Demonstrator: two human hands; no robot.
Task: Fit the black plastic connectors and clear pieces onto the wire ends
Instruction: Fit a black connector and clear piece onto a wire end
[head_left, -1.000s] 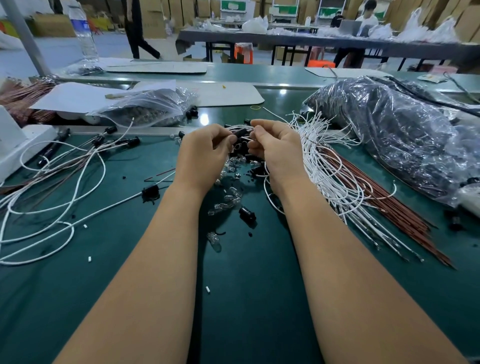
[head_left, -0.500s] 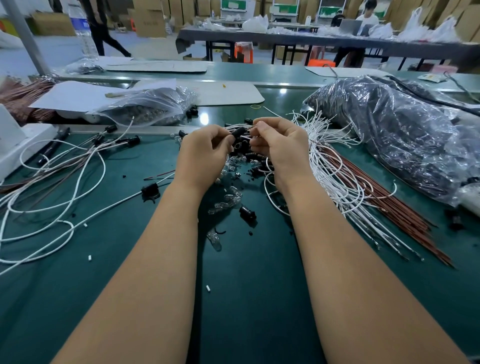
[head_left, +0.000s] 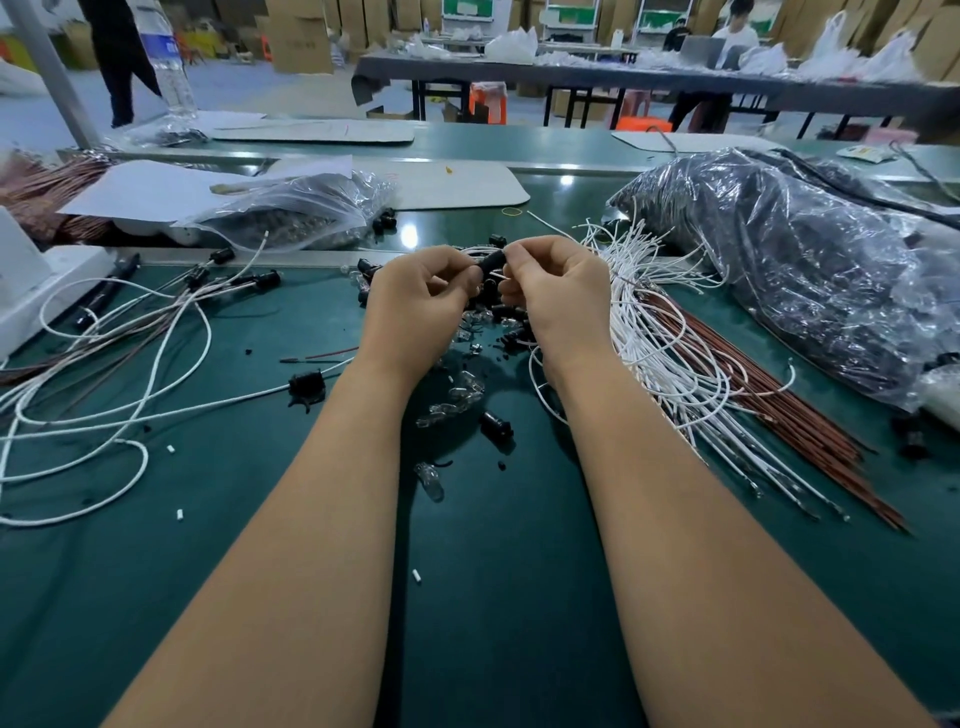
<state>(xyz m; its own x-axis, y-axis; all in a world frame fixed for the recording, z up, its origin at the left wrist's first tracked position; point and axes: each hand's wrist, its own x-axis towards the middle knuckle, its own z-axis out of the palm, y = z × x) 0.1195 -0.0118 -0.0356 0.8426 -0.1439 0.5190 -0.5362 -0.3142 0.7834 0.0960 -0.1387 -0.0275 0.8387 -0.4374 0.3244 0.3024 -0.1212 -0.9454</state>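
- The small black plastic cylindrical connector (head_left: 491, 260) sits between your two hands, raised above the green bench mat (head_left: 493, 597), just over the loose pile of black connectors and clear plastic pieces (head_left: 457, 400).
- Your left hand (head_left: 415, 306) has its fingers curled and pinches the connector's near end.
- Your right hand (head_left: 558, 291) is close against it, fingertips pinched on a thin white wire end (head_left: 497, 274) that points at the connector; whether the tip is already inside, you cannot tell from here.
- The step in hand looks like threading that wire into the connector.
- Next, keep the connector steady, line the wire tip with its bore, and push straight; a bent tip would likely snag.
- The unfitted white wires (head_left: 665, 332) fan out just right of your right hand; finished leads (head_left: 130, 332) lie well apart on the left.
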